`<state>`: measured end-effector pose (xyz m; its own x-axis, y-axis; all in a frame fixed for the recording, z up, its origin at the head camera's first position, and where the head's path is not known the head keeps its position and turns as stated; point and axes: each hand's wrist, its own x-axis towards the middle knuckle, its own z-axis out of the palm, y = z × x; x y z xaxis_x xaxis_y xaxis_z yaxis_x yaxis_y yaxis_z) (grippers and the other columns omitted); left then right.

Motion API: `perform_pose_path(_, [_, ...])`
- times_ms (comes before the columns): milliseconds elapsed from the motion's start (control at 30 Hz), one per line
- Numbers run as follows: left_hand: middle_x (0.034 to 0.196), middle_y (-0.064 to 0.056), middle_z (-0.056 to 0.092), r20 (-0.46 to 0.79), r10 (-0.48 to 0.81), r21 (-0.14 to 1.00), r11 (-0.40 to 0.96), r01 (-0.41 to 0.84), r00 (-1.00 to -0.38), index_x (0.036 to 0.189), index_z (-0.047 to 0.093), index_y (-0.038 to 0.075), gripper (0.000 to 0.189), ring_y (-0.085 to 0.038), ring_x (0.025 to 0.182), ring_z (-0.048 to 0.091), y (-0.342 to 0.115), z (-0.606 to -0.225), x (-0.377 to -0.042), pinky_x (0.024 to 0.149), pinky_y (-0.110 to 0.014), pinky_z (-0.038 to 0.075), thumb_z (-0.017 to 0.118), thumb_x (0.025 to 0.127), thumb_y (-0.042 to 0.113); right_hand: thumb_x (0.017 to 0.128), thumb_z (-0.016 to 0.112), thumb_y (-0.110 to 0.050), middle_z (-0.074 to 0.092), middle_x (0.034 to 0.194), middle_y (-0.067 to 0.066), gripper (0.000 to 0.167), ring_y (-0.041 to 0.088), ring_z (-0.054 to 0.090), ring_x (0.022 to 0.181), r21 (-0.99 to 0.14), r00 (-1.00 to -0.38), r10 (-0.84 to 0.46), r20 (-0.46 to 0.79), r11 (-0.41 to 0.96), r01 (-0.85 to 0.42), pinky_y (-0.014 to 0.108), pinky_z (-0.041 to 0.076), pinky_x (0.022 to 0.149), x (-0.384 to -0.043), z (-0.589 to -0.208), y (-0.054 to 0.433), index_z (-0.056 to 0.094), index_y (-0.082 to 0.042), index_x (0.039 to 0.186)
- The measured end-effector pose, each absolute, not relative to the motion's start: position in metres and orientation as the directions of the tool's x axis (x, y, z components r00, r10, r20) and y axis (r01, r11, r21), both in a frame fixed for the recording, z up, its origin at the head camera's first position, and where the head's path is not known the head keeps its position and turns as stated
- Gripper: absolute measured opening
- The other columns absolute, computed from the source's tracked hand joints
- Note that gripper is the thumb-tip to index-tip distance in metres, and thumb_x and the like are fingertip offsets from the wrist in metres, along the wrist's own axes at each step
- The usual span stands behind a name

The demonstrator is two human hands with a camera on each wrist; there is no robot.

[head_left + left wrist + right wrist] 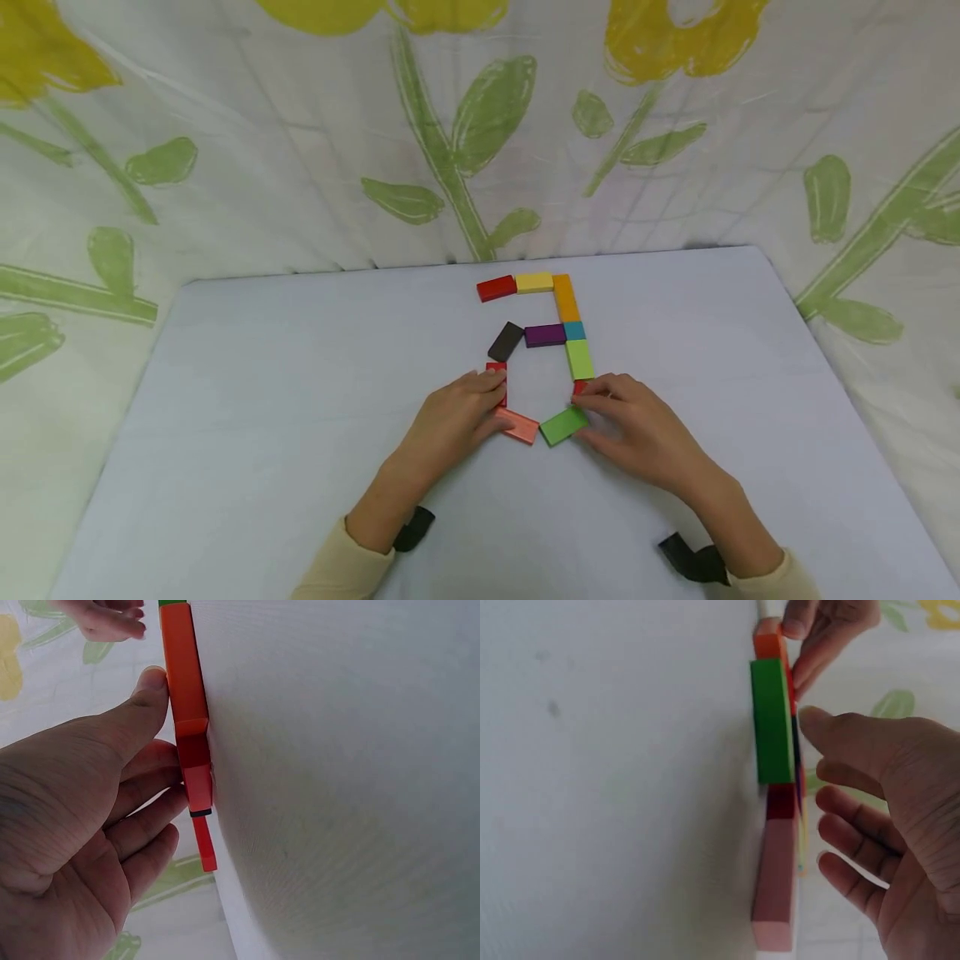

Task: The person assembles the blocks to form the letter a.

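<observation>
Small coloured blocks lie end to end on the white table. My left hand [453,417] rests over a red block [501,398] and a salmon-orange block [519,425]. In the left wrist view its thumb touches the orange block [185,664], and its loosely bent fingers lie along the red one [197,776]. My right hand [637,425] hovers by the bright green block [562,426], fingertips at a partly covered red block [579,387]. In the right wrist view, thumb and fingers are spread beside the green block [772,724]; a pink block [776,881] there is hidden in the head view.
Beyond the hands stand a black block [506,342], a purple block [545,336], a lime block [580,359], a teal block [573,331], an orange block [566,298], a yellow block [535,282] and another red block [497,288]. A flowered curtain [300,167] hangs behind the table [262,400].
</observation>
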<state>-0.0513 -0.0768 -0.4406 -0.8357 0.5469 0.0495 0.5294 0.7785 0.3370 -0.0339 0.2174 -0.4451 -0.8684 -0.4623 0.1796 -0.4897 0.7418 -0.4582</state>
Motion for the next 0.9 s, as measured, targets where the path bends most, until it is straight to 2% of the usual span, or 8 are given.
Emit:
perform_pose_path(233, [0.149,-0.004,0.067,0.049,0.554,0.332,0.776,0.537,-0.831,0.136,0.072,0.007,0.053,-0.019,0.140,0.062,-0.077,-0.440,-0.053,0.120,-0.037,0.048,0.080,0.094,0.037,0.078,0.096,-0.022,0.069,0.114,-0.005,0.039,0.012,0.063,0.106,-0.394,-0.843,-0.498,0.202,0.747,-0.536,0.034,0.062,0.089,-0.034,-0.451,0.209,0.083,-0.016,0.114])
perform_pose_path(400, [0.149,-0.004,0.067,0.040,0.547,0.332,0.782,0.527,-0.836,0.136,0.072,0.007,0.053,-0.020,0.140,0.062,-0.076,-0.439,-0.053,0.121,-0.038,0.048,0.080,0.093,0.038,0.078,0.096,-0.021,0.070,0.114,-0.004,0.038,0.014,0.064,0.107,-0.382,-0.829,-0.511,0.227,0.736,-0.559,0.036,0.062,0.089,-0.035,-0.450,0.210,0.083,-0.015,0.114])
perform_pose_path(600, [0.149,-0.005,0.067,0.036,0.547,0.367,0.771,0.521,-0.836,0.136,0.072,0.006,0.053,-0.021,0.141,0.062,-0.076,-0.439,-0.053,0.121,-0.039,0.047,0.080,0.093,0.037,0.080,0.093,-0.014,0.071,0.116,-0.002,0.040,0.016,0.068,0.107,-0.420,-0.857,-0.450,0.251,0.747,-0.516,0.040,0.064,0.087,-0.036,-0.444,0.227,0.080,-0.014,0.118])
perform_pose_path(700, [0.149,-0.005,0.066,0.031,0.547,0.367,0.772,0.519,-0.836,0.137,0.071,0.006,0.054,-0.020,0.141,0.061,-0.076,-0.439,-0.053,0.122,-0.038,0.047,0.080,0.093,0.037,0.081,0.092,-0.015,0.071,0.117,0.001,0.041,0.019,0.069,0.107,-0.430,-0.889,-0.405,0.212,0.778,-0.457,0.042,0.065,0.087,-0.037,-0.441,0.236,0.078,-0.011,0.120])
perform_pose_path(900, [0.148,-0.004,0.067,0.038,0.556,0.329,0.778,0.536,-0.830,0.137,0.071,0.007,0.055,-0.020,0.140,0.062,-0.076,-0.441,-0.053,0.122,-0.037,0.046,0.080,0.093,0.037,0.085,0.089,-0.021,0.071,0.120,0.010,0.046,0.026,0.068,0.107,-0.403,-0.930,-0.365,0.047,0.845,-0.352,0.047,0.066,0.087,-0.041,-0.436,0.244,0.075,-0.007,0.126])
